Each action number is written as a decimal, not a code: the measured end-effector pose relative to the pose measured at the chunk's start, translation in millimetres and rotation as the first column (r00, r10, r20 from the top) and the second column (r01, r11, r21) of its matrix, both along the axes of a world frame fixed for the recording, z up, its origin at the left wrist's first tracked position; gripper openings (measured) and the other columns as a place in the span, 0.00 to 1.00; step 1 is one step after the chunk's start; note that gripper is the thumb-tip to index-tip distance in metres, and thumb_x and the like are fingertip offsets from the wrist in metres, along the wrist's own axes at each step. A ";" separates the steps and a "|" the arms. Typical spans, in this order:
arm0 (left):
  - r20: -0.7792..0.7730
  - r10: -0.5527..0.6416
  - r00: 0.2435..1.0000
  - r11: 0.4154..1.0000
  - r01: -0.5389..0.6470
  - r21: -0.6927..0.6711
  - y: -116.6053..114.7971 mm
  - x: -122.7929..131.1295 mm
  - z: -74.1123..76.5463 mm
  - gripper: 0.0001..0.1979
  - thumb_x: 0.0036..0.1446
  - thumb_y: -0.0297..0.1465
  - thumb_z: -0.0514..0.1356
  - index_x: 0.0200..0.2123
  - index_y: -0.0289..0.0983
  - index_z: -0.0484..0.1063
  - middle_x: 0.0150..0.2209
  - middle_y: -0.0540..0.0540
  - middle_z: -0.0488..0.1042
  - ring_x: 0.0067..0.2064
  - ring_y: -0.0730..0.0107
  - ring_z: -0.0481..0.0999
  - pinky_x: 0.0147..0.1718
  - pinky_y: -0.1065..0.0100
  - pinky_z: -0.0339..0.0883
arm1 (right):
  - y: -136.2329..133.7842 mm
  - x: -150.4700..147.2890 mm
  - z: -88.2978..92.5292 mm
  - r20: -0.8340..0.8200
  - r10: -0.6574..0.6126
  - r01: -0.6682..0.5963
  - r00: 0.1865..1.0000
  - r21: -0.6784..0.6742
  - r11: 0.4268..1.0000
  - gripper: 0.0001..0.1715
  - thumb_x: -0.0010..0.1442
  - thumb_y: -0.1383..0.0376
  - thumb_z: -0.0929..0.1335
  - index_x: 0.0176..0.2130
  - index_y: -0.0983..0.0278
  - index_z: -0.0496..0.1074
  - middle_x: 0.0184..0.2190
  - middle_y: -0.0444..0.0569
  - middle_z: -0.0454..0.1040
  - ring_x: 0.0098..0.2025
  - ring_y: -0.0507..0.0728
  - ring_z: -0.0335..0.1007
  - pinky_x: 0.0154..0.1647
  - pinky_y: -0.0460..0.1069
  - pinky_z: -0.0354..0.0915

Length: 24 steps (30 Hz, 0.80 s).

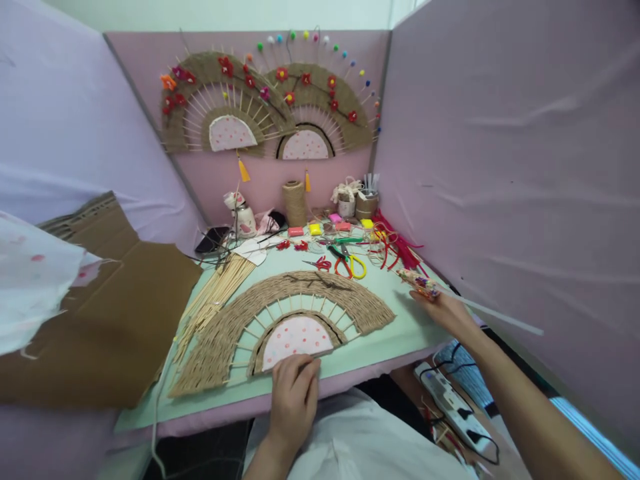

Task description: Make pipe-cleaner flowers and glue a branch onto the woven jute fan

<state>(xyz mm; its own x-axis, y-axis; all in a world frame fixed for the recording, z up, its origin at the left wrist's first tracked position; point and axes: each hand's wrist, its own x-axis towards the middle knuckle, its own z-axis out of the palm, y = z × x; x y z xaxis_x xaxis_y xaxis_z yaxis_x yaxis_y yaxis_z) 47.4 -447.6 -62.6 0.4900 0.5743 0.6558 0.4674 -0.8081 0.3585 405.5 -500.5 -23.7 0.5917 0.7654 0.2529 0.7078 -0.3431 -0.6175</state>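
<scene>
A woven twine fan (225, 333) lies on the table in front of me, with thin sticks as ribs and dark twigs across its upper band. Its half-round centre (297, 339) is white with pink dots. My left hand (295, 390) is closed at the fan's lower middle edge, its fingers curled over the rim. Off to the right, my right hand (433, 303) is wrapped round a glue gun (420, 283) with a colourful patterned body. A long white glue stick (500, 313) juts out behind it. The gun's tip points left, apart from the fan.
Scissors (357, 267), pliers (337, 253), clay packs (315, 229) and a twine spool (295, 203) stand or lie behind the fan. Bamboo sticks (220, 287) and cardboard (110, 320) are at left. Two finished fans (305, 143) hang behind. A power strip (453, 407) lies below right.
</scene>
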 end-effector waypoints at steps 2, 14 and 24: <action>0.020 0.003 1.000 1.000 -0.004 0.017 0.2 0.2 -0.4 0.11 0.57 0.23 0.54 0.40 0.39 0.73 0.38 0.43 0.75 0.42 0.64 0.74 0.43 0.60 0.66 | -0.4 -1.5 -1.3 0.080 0.062 -0.059 0.995 -0.043 0.997 0.20 0.56 0.54 0.62 0.43 0.62 0.71 0.42 0.53 0.75 0.43 0.62 0.71 0.39 0.51 0.63; 0.079 0.012 0.997 0.999 -0.014 0.029 -0.6 0.1 -2.0 0.12 0.57 0.22 0.54 0.40 0.40 0.73 0.37 0.43 0.75 0.41 0.64 0.74 0.42 0.60 0.65 | 25.3 8.4 2.7 0.308 0.379 -0.258 0.873 -0.369 0.893 0.18 0.59 0.66 0.60 0.48 0.67 0.66 0.44 0.59 0.71 0.45 0.60 0.66 0.43 0.50 0.59; 0.086 0.012 0.996 1.000 -0.015 0.028 -0.4 -1.3 -5.3 0.12 0.56 0.22 0.55 0.40 0.40 0.72 0.37 0.44 0.74 0.42 0.64 0.73 0.42 0.60 0.64 | 32.4 19.8 10.4 0.309 0.425 -0.237 0.851 -0.496 0.835 0.24 0.59 0.64 0.61 0.55 0.61 0.64 0.51 0.58 0.69 0.54 0.64 0.61 0.46 0.55 0.58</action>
